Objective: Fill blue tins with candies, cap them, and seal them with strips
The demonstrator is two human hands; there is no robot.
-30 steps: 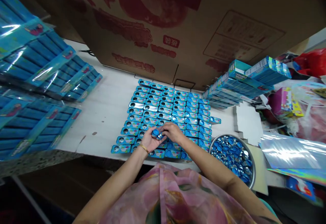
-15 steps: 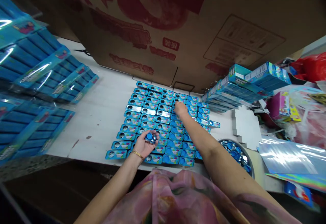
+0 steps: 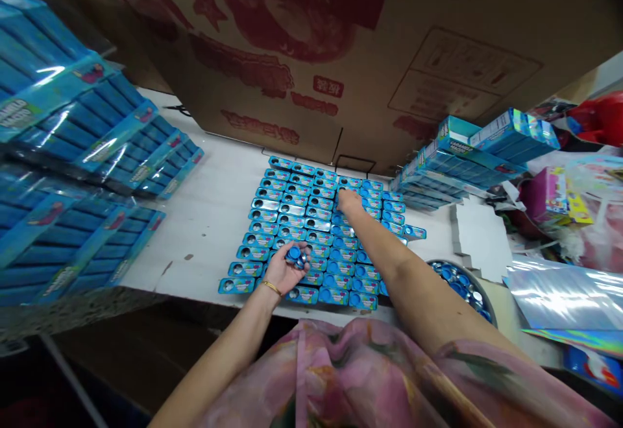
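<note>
Clock positions are read from the centre of the boxes (image 3: 257,240), which lie in close columns on the white table (image 3: 195,220). At 12 o'clock a brown cardboard carton (image 3: 370,91), bearing inverted red print, walls off the far side. At 9 to 10 o'clock stand blue packs (image 3: 104,126) under glossy, light-catching film; at 10 o'clock a black tool (image 3: 180,110) lies partly behind the carton. At 2 o'clock a stack (image 3: 433,172) of blue printed cartons leans close to the columns, and one stray box (image 3: 415,232) lies at 3 o'clock. Farther out at 3 o'clock is a white card blank (image 3: 481,237) with a stepped edge; between 3 and 4 o'clock are smooth, mirror-like sheets (image 3: 559,295). The round metal bowl (image 3: 489,301) at 4 o'clock holds more round pieces; the right arm (image 3: 403,272) obstructs part of it and part of the columns. Each box is narrow and oblong; those on the 9 o'clock side show dark or silvery round openings. The left hand (image 3: 287,269), palm up at 7 o'clock, has its fingers curled around several round, shiny blue-and-silver caps (image 3: 296,257). The right hand (image 3: 349,202) is over the boxes at 1 o'clock; its fingertips are hidden, so its grip cannot be determined.
</note>
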